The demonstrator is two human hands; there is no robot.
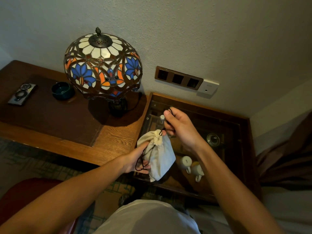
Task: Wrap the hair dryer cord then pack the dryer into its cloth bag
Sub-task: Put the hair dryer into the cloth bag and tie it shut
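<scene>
A cream cloth bag [160, 156] hangs in the air over the glass-topped cabinet, its mouth gathered tight at the top. A dark shape shows at its bottom edge; the hair dryer itself is hidden inside. My left hand [138, 160] grips the bag's left side, with a loop of dark drawstring lying across its fingers. My right hand [177, 127] is above the bag, closed on the other dark drawstring [170, 112], which loops over my thumb and runs down to the gathered mouth.
A stained-glass lamp [103, 66] stands on the wooden desk [114, 137], with a dark green bowl [62, 90] and a phone [22, 94] to its left. The glass cabinet [219, 115] holds white mugs [185, 162]. Wall sockets [179, 78] sit behind. A red chair [25, 188] is lower left.
</scene>
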